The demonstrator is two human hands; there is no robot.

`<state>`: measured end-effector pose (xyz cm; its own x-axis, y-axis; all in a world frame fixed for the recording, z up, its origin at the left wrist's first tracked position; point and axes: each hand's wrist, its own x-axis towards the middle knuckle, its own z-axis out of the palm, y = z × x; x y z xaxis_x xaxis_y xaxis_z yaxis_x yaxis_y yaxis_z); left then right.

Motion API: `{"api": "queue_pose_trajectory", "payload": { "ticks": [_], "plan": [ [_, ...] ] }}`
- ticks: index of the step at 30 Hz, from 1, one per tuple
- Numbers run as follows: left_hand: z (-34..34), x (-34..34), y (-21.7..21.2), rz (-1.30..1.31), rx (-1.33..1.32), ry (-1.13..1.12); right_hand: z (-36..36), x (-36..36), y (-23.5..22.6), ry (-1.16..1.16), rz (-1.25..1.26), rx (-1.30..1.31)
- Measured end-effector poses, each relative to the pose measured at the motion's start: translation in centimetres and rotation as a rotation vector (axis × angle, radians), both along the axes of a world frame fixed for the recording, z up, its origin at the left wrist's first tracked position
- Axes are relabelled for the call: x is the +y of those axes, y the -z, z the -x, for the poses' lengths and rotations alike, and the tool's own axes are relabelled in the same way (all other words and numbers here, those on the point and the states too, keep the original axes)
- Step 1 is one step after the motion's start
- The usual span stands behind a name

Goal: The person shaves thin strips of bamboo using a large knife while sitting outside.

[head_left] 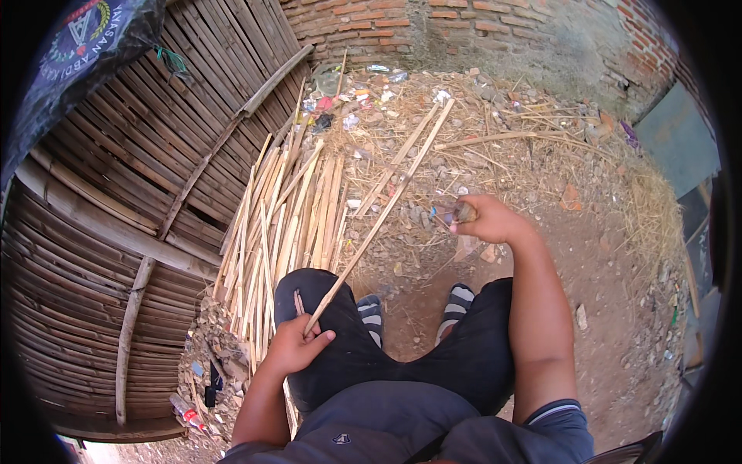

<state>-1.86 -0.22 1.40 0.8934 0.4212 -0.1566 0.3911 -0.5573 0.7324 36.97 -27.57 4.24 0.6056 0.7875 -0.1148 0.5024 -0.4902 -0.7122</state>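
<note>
My left hand [297, 346] is closed around the near end of a long, thin bamboo strip [386, 209], over my left thigh. From there the strip slants up and away to the right, its far end above the littered ground. My right hand [492, 220], held out past my right knee, grips the brown wooden handle [464, 211] of a tool. What seems to be its dark blade is foreshortened, so I cannot tell its kind. The tool and the strip are apart. Left of my knees lies a pile of split bamboo strips [297, 209].
A bamboo slat wall [100, 178] rises on the left, and a brick wall [495, 42] closes the far side. Straw, rubble and litter cover the ground [525, 170]. A plastic bottle [188, 414] lies at lower left. Grey sheets [680, 143] lean at the right.
</note>
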Motion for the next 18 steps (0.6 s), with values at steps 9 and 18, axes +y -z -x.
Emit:
{"api": "queue_pose_trajectory", "payload": {
  "ticks": [9, 18],
  "plan": [
    [0.2, 0.6, 1.5, -0.008, 0.002, -0.036, 3.6, 3.6, -0.3, -0.394, 0.193, -0.078],
    [-0.6, 0.7, 0.7, 0.003, 0.039, -0.028, -0.2, 1.0, 0.1, 0.059, 0.051, -0.017]
  ]
}}
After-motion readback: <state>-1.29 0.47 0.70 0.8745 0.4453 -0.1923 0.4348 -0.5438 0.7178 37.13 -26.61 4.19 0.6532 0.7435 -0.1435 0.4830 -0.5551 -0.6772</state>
